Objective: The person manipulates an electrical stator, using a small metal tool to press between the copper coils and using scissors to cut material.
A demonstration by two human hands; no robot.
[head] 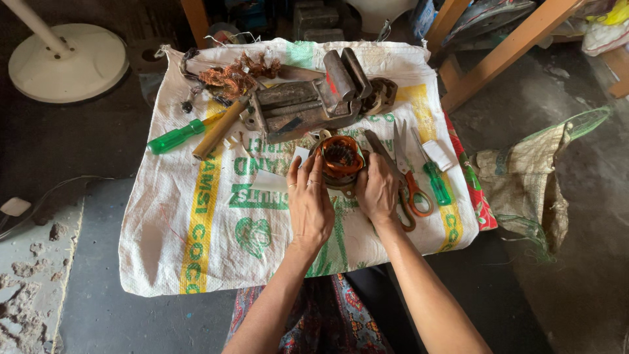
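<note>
Woven white sack [196,216] covers the counter, bearing a bench vise [308,105], scissors [409,177] and green screwdrivers [175,136]. Left hand [309,203] and right hand [379,191] both clasp a copper-wound motor stator [339,159] at the sack's centre, fingers curled around its sides.

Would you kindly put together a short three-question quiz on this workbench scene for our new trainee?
1. True or false: both hands grip the round copper-wound stator.
2. Which tool lies just right of the right hand? A) orange-handled scissors B) a hammer C) a paintbrush
3. Fill in: the grey metal ____ sits on the woven sack behind the stator.

Key
1. True: the left hand holds one side and the right hand the other.
2. A
3. vise
</note>
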